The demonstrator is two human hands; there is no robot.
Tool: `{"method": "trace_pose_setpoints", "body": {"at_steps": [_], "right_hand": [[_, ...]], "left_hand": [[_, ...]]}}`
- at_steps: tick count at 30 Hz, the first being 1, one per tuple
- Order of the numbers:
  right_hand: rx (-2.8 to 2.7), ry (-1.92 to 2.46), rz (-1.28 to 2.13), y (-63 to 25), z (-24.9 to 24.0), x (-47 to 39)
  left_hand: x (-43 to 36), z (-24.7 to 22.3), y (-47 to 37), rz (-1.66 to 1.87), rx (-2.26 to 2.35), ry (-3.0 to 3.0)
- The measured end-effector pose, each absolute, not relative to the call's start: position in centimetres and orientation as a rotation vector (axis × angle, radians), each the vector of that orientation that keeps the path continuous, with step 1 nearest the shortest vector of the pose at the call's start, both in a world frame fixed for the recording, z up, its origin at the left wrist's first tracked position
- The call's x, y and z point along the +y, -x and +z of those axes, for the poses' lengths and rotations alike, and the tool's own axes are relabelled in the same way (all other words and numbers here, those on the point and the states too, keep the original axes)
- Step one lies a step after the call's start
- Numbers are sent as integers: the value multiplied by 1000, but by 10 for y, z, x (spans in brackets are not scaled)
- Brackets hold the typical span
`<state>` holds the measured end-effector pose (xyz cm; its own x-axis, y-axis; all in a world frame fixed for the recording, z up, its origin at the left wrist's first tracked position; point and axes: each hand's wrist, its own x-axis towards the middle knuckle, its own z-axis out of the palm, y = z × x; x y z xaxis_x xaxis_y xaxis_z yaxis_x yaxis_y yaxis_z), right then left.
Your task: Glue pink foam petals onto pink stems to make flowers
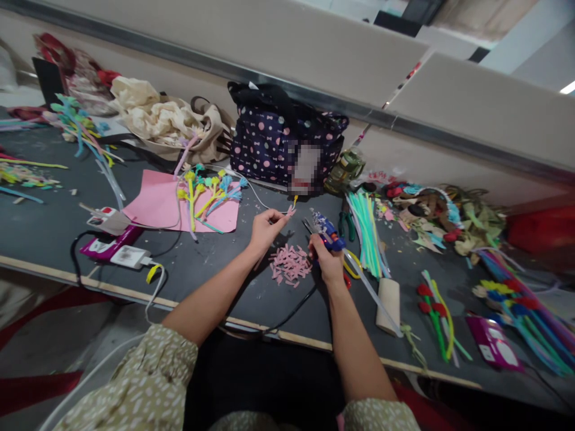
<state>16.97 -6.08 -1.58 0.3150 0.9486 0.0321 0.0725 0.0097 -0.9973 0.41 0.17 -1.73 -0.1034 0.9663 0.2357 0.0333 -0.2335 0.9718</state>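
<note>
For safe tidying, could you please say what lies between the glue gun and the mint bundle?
In the head view, pliers lie there, with a yellow loop lower down.

Along the back edge of the table [211,254] I can make out a navy patterned bag [265,140], and to its left a beige bag [209,129] with cream cloth [157,120] heaped in it. A pale partition [215,42] rises behind. Near the front edge I see a purple block [95,247] with white adapters [128,257] towards the left, and a purple-and-white block [493,342] towards the right.
</note>
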Motion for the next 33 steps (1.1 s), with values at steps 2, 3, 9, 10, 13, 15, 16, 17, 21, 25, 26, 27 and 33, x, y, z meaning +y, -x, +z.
{"method": "trace_pose_setpoints", "body": {"at_steps": [2,3,9,10,13,15,16,17,21,25,26,27,33], "right_hand": [[-995,1385,864,-172,-17,-57],[-993,1384,839,-173,-18,-56],[-1035,1339,760,-178,-21,-52],[-1031,1332,762,-178,-21,-52],[-1023,1296,758,-177,-20,-52],[-1027,1272,756,-176,-19,-51],[-1033,1266,761,-176,-18,-51],[-1039,1265,767,-176,-18,-51],[-1061,1275,774,-176,-17,-51],[-1082,1286,768,-176,-17,-52],[-1090,1295,768,-176,-18,-52],[-1101,1308,768,-177,-18,-52],[-1141,1371,757,-178,-20,-55]], "left_hand": [[1,-16,-5,1435,1143,-1299],[1,-14,-5,1415,1112,-1273],[-1,-9,-6,1246,960,-1197],[-2,-8,-7,1225,944,-1205],[-5,-6,-8,1132,913,-1257],[-8,-5,-8,1076,905,-1307],[-9,-4,-9,1059,899,-1329],[-10,-4,-9,1051,891,-1347],[-10,-7,-9,1027,873,-1393],[-8,-12,-8,977,869,-1432],[-7,-13,-8,970,867,-1438],[-7,-13,-8,965,865,-1442],[-7,-15,-8,977,860,-1459]]}}
